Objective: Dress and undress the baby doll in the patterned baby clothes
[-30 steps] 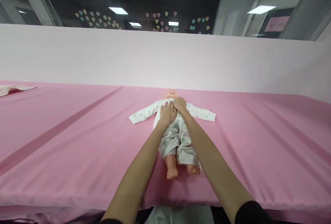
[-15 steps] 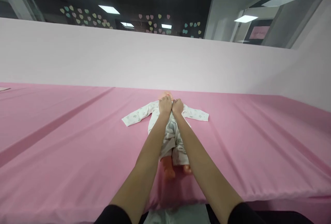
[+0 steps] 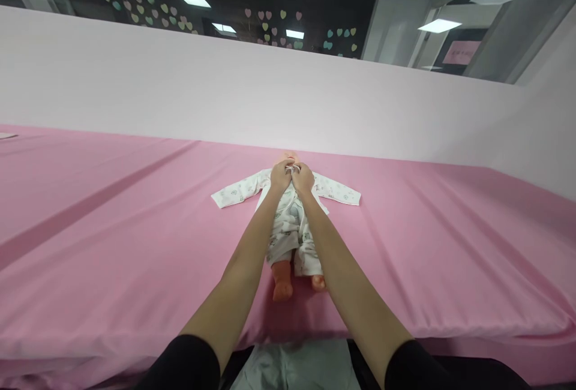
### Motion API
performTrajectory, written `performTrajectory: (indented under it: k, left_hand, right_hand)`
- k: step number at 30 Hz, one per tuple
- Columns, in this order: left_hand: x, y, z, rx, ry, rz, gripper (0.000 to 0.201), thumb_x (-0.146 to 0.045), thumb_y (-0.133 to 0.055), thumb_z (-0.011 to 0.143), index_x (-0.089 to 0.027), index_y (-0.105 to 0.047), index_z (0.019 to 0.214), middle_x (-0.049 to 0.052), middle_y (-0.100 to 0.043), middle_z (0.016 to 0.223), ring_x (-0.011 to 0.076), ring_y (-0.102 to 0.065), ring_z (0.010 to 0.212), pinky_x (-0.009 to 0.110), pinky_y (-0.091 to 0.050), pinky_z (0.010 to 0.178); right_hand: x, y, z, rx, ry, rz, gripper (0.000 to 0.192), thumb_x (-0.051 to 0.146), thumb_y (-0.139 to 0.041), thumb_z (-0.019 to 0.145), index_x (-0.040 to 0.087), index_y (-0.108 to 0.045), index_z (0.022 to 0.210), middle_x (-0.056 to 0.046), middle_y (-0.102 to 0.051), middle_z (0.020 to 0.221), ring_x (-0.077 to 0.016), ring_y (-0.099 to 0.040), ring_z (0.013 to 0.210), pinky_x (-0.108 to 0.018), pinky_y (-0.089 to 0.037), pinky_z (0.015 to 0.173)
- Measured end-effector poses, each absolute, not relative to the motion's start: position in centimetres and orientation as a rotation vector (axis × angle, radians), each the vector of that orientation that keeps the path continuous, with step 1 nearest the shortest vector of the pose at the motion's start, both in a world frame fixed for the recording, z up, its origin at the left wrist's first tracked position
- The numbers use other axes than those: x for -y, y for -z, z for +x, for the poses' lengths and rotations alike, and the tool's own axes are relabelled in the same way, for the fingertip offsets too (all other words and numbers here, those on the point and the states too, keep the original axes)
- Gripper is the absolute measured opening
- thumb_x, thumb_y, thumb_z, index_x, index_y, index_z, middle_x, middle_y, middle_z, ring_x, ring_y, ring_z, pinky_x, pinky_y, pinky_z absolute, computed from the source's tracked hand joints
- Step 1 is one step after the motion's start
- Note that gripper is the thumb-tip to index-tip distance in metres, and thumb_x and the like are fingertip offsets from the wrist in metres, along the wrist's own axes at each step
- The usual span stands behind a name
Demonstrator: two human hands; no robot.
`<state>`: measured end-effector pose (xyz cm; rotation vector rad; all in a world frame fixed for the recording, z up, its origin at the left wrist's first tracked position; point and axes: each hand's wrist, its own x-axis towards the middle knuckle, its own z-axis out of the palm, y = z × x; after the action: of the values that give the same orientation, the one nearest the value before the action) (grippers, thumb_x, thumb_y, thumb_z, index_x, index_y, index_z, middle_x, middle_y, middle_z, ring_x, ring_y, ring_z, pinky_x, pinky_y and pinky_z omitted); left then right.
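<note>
Doll [image 3: 290, 240] lies face up on pink sheet [image 3: 135, 228], dressed in a white printed romper [image 3: 288, 225]. Left hand [image 3: 279, 177] and right hand [image 3: 303, 179] meet at its collar, both pinching the fabric. No legible writing.

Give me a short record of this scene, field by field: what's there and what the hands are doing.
Surface: pink sheet
Thing: baby doll lying face up, feet toward the camera
Clothing: white printed romper, sleeves spread flat
Left hand: pinching the romper at the neckline
Right hand: pinching the same spot, touching the left
Backdrop: pale pink wall
</note>
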<state>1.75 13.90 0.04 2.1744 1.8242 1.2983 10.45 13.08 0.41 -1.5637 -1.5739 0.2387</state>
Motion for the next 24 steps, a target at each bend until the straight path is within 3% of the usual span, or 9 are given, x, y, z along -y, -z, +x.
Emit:
performTrajectory:
  k: [7,12,17,24]
  left_hand:
    - [-13.95,-0.16,1.48,-1.949,-1.355,1.976,0.045,-0.01,-0.023,0.087,-0.012,-0.042,0.128,0.01,-0.06,0.119,0.0165,-0.055,0.109,0.029,-0.041,0.092]
    - [-14.07,-0.21,1.9,-1.951,-1.28,2.046,0.036,-0.014,-0.032,0.086,-0.017,-0.063,0.104,0.008,-0.062,0.114,0.0189,-0.052,0.11,0.032,-0.037,0.097]
    - [-13.6,-0.2,2.19,-2.009,-1.253,2.057,0.031,-0.016,-0.039,0.082,-0.017,-0.065,0.097,0.012,-0.059,0.11,0.0255,-0.05,0.108,0.038,-0.038,0.094]
    - [-13.12,-0.3,1.98,-1.965,-1.29,2.118,0.029,-0.014,-0.036,0.084,-0.021,-0.063,0.094,0.006,-0.058,0.104,0.0176,-0.053,0.101,0.028,-0.039,0.091]
  right_hand:
    - [-13.01,-0.53,10.44,1.533,-0.262,-1.564,0.028,0.025,-0.033,0.088,0.024,-0.058,0.102,-0.001,-0.063,0.106,-0.0172,-0.056,0.096,-0.026,-0.039,0.08]
    - [-13.13,-0.37,10.42,1.535,-0.257,-1.563,0.028,0.026,-0.033,0.087,0.024,-0.058,0.1,-0.001,-0.063,0.104,-0.0167,-0.056,0.094,-0.026,-0.039,0.079]
    - [-13.28,-0.27,10.45,1.524,-0.248,-1.547,0.027,0.028,-0.034,0.087,0.024,-0.058,0.097,-0.001,-0.064,0.1,-0.0169,-0.056,0.091,-0.026,-0.039,0.078]
    - [-13.03,-0.44,10.42,1.534,-0.264,-1.541,0.027,0.025,-0.034,0.086,0.023,-0.057,0.1,-0.001,-0.062,0.104,-0.0164,-0.055,0.094,-0.025,-0.039,0.079]
